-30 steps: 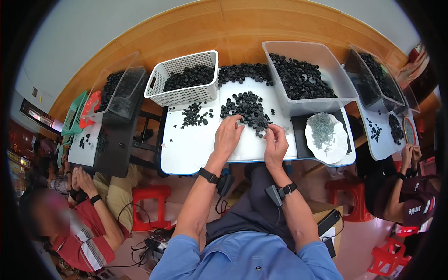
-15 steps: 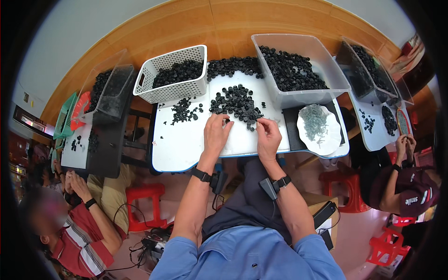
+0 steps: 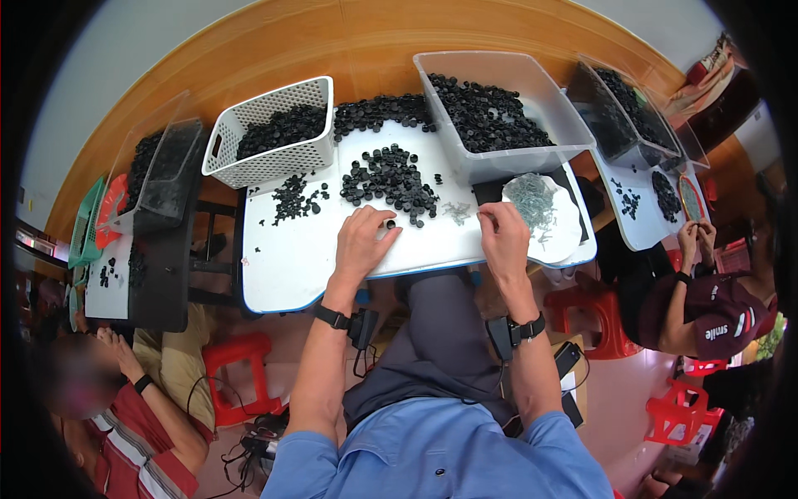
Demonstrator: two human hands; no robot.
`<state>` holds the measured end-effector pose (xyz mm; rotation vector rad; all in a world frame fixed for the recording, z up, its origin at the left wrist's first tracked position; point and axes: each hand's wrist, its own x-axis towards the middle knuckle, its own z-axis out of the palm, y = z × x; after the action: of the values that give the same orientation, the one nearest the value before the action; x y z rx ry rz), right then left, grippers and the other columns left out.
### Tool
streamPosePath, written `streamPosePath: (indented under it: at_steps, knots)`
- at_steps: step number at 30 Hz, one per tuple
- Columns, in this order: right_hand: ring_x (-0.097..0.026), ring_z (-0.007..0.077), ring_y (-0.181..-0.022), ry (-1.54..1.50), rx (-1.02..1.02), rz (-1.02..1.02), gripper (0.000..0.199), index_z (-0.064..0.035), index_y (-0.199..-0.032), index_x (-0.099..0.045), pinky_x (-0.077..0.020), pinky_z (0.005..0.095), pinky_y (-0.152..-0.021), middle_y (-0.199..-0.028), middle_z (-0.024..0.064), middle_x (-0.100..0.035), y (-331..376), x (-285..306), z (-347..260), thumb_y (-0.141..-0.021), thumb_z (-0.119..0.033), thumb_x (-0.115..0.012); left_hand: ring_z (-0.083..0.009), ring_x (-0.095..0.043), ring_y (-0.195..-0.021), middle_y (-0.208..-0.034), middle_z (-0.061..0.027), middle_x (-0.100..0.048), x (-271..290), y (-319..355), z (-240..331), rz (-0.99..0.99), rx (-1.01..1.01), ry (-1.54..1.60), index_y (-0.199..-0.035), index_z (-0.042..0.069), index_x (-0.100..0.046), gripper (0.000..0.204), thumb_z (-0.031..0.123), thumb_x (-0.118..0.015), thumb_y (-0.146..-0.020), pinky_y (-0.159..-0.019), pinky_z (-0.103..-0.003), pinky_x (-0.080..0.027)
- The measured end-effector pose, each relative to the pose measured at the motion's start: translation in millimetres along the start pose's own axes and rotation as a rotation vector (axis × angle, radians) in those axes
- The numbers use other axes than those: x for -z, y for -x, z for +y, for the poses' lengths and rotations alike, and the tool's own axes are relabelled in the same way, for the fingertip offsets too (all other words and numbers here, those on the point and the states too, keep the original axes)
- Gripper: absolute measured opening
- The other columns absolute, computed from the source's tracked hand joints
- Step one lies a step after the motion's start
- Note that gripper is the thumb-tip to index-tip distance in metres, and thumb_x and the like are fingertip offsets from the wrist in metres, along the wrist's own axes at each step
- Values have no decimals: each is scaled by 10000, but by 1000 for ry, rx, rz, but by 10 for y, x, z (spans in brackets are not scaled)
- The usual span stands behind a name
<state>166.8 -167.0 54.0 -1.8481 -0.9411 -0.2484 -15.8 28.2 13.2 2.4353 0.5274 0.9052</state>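
Observation:
My left hand (image 3: 362,242) is closed at the front of the white tabletop (image 3: 291,274), with a small round black cap (image 3: 390,224) between thumb and fingertips. Just beyond it spreads a loose pile of black caps (image 3: 389,181). My right hand (image 3: 505,239) is apart from it, by the near left side of a white scalloped plate (image 3: 571,226) heaped with thin clear slivers (image 3: 532,200). Its thumb and fingers are pinched together; whatever they hold is too small to make out. A few more clear slivers (image 3: 455,213) lie between the pile and this hand.
A white perforated basket (image 3: 266,172) and a translucent bin (image 3: 524,164), both filled with black parts, stand at the back. Smaller black pieces (image 3: 295,200) lie left of the pile. Other people sit at side tables left and right, near red stools (image 3: 241,378).
My right hand has moved right, away from the pile's edge towards the plate. The left hand now pinches a cap in plain sight, slightly nearer me. The whole view has shifted.

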Motion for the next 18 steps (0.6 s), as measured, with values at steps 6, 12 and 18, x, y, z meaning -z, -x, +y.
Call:
streamPosePath:
  at_steps: [6, 12, 18]
  knots:
    - [-704, 348, -794, 398, 135, -233, 53, -65, -947, -731, -560, 433, -702, -905, 109, -705, -241, -129, 94, -910, -88, -701, -259, -642, -842, -855, -49, -645, 5, -3, 3, -8, 30, -7, -962, 94, -759, 150, 161, -790, -832, -775, -390, -517]
    - [-725, 386, -728, 667, 106, -330, 140, -72, -922, -739, -574, 492, -664, -840, 160, -734, -412, -393, 283, -936, -172, -641, -253, -641, -830, -836, -45, -631, -21, -8, -12, 4, 18, 7, -945, 92, -756, 134, 158, -785, -832, -773, -391, -523]
    - [-744, 401, -702, 702, 60, -427, 108, -32, -875, -722, -582, 497, -633, -783, 208, -740, -393, -535, 205, -826, -79, -639, -250, -636, -815, -823, -46, -621, -25, 6, -24, 15, 21, 5, -930, 90, -752, 123, 148, -788, -828, -756, -386, -524]
